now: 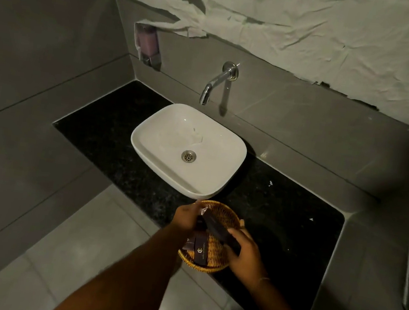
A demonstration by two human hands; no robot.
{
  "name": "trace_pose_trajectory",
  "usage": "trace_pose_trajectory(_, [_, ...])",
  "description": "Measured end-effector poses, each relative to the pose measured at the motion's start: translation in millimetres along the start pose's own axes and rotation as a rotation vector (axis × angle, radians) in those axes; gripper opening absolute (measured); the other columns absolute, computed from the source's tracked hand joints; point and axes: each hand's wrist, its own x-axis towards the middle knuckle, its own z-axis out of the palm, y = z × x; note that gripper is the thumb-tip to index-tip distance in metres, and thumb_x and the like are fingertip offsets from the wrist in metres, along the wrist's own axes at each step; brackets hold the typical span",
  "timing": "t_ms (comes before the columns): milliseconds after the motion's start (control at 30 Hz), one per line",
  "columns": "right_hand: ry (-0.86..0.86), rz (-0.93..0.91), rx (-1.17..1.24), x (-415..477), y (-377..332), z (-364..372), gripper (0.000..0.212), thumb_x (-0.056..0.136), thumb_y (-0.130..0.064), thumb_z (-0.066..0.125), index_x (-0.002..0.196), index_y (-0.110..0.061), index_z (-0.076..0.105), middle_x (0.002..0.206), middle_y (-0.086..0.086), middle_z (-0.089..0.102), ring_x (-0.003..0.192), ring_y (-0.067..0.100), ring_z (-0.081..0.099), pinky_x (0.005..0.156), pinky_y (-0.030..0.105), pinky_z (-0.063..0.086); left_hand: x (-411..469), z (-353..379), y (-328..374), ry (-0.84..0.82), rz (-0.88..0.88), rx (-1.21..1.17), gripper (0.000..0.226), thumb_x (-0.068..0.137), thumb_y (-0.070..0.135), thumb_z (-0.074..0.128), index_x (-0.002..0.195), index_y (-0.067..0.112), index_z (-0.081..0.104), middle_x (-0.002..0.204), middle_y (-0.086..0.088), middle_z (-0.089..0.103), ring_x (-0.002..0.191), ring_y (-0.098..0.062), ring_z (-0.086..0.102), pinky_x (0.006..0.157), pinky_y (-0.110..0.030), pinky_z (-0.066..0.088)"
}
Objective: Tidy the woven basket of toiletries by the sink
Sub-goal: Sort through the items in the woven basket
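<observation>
A round woven basket sits at the front edge of the black counter, just in front of the white sink. Over the basket, both hands hold a long dark toiletry box. My left hand grips its far end by the basket's left rim. My right hand grips its near end over the right side. Two small dark boxes with a pale logo lie inside the basket beneath the hands.
A chrome wall tap juts out above the sink. A soap dispenser hangs in the left corner. The black counter stretches to the right of the basket. Crumpled white paper covers the wall above. Grey floor tiles lie below left.
</observation>
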Motion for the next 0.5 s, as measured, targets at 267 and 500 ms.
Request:
trace_pose_trajectory(267, [0.013, 0.178, 0.325, 5.1, -45.6, 4.8, 0.041, 0.091, -0.020, 0.077, 0.131, -0.024, 0.068, 0.131, -0.003, 0.068, 0.125, 0.014, 0.062, 0.094, 0.019, 0.050, -5.8, 4.3, -17.5, -0.307, 0.037, 0.098, 0.034, 0.111, 0.041, 0.052, 0.112, 0.013, 0.070, 0.109, -0.013, 0.075, 0.108, -0.029, 0.070, 0.101, -0.044, 0.053])
trace_pose_trajectory(500, [0.021, 0.430, 0.779, 16.2, -62.1, -23.9, 0.047, 0.098, -0.062, 0.052, 0.114, -0.021, 0.070, 0.110, 0.005, 0.075, 0.105, 0.024, 0.074, 0.079, 0.034, 0.063, -17.1, -7.5, -11.9, -0.294, 0.377, 0.508, 0.013, 0.106, 0.028, 0.065, 0.108, 0.024, 0.077, 0.085, 0.006, 0.080, 0.088, -0.023, 0.074, 0.086, -0.036, 0.058])
